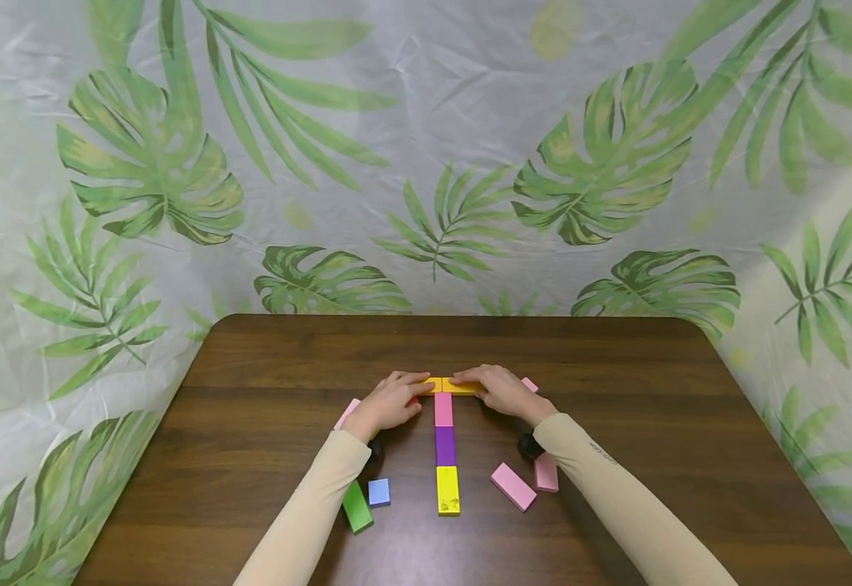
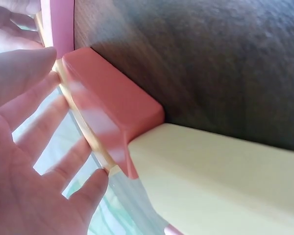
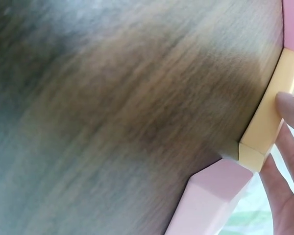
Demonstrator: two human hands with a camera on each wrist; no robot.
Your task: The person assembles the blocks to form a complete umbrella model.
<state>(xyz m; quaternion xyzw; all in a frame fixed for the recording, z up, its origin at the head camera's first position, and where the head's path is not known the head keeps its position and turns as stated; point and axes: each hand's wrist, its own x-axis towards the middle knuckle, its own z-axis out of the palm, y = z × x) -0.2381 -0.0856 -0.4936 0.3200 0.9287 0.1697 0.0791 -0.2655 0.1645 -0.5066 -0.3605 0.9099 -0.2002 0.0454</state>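
Both hands are at the top of a T of blocks. My left hand [image 1: 387, 400] reaches the left orange block [image 1: 434, 386], its straight fingers touching the far edge. Just below that hand lies a red block [image 2: 112, 93], mostly hidden in the head view, with a cream block [image 2: 210, 166] beside it. My right hand [image 1: 502, 391] pinches the right orange block [image 3: 267, 105], thumb on the near side and fingers behind. Down from where the orange blocks meet runs a column: pink block [image 1: 443, 409], purple block [image 1: 444, 446], yellow block [image 1: 448, 491].
Left of the column lie a small blue block [image 1: 378, 492] and a green block [image 1: 356, 509], partly under the left arm. To the right are two pink blocks [image 1: 513, 487], one beside the right sleeve. Another pink block [image 3: 210, 196] is by the right hand. Behind the brown table [image 1: 286, 346] hangs leaf-patterned cloth.
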